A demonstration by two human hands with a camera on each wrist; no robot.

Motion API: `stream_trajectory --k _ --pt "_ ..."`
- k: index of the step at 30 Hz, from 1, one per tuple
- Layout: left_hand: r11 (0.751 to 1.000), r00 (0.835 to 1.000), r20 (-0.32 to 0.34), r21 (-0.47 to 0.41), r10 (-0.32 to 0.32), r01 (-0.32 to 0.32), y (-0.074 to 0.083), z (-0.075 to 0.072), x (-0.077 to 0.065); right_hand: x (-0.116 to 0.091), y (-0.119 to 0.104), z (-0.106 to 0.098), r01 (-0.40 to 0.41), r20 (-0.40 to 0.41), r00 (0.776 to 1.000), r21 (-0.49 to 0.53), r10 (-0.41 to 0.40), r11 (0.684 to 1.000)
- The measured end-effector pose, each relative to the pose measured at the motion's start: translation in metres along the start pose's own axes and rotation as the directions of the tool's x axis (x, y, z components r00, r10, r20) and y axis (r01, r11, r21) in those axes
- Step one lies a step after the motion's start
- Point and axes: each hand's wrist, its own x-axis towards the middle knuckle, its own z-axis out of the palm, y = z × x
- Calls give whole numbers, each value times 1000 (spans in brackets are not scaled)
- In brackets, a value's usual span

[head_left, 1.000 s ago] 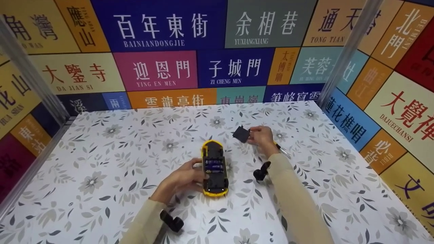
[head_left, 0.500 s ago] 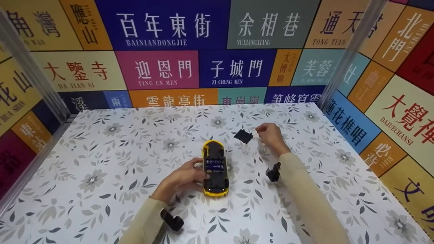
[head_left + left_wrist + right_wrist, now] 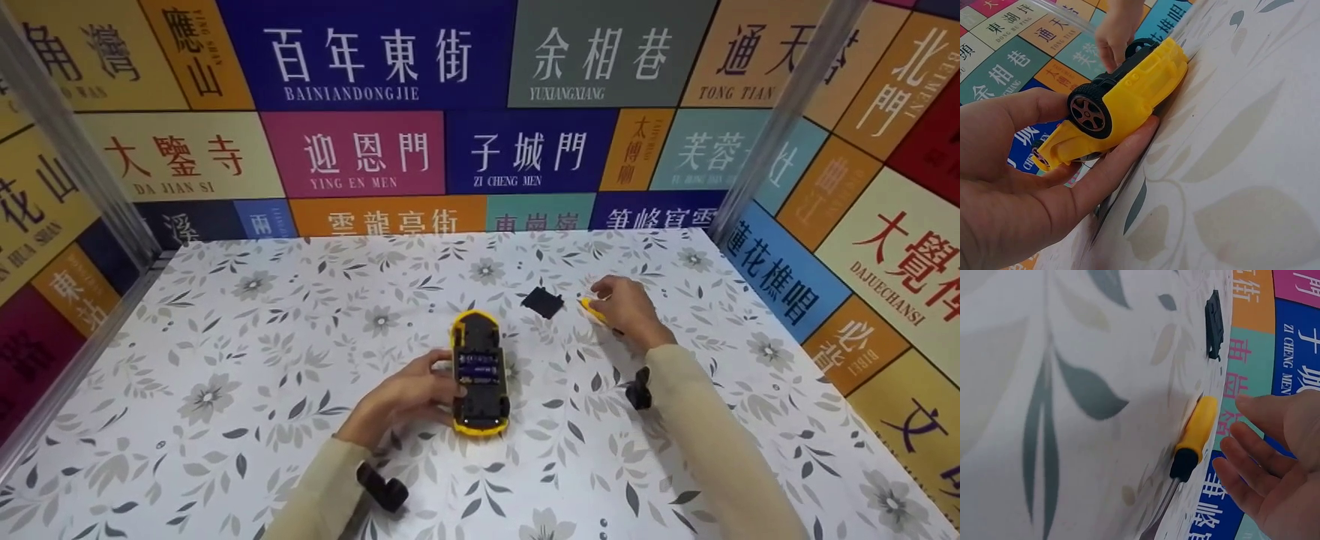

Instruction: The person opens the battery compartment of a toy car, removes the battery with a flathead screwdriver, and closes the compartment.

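Note:
A yellow toy car (image 3: 480, 414) lies wheels up in the head view. Its black underside has a compartment, uncovered, with blue batteries (image 3: 478, 370) in it. My left hand (image 3: 409, 386) grips the car from its left side, and the left wrist view shows thumb and fingers around the yellow body (image 3: 1143, 90). To the right, my right hand (image 3: 630, 307) hovers beside a screwdriver (image 3: 1199, 427) with a yellow and black handle. Its fingers are loosely bent and apart from the handle in the right wrist view. The black battery cover (image 3: 544, 302) lies flat between car and right hand.
A white tablecloth (image 3: 300, 300) with grey flowers and leaves covers the table. Walls of coloured sign panels (image 3: 360, 154) stand behind and at both sides, with clear posts (image 3: 780, 112) at the corners. Each wrist wears a small black camera (image 3: 382, 486).
The right hand has let go of the battery cover, left it on the table, and moved right to the screwdriver. The left hand still holds the toy car in place.

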Motion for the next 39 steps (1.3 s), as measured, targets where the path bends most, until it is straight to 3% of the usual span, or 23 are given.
stream_trajectory --k 6,14,20,31,39 --pt "1000 1000 -2 -2 7 -7 -1 0 0 -2 10 4 -37 54 998 -30 38 999" --pt "1000 1000 11 -10 10 -10 -2 1 2 -4 17 6 -58 61 996 -65 62 996" --pt "1000 1000 11 7 7 -7 -2 0 2 -7 15 0 -58 72 996 -25 60 998" --pt "1000 1000 7 -1 19 -19 -3 -1 0 -17 -14 -1 67 31 997 -87 -65 994" --pt "1000 1000 -4 16 15 -15 -3 -1 0 -33 -35 2 203 -21 978 -67 -205 977"
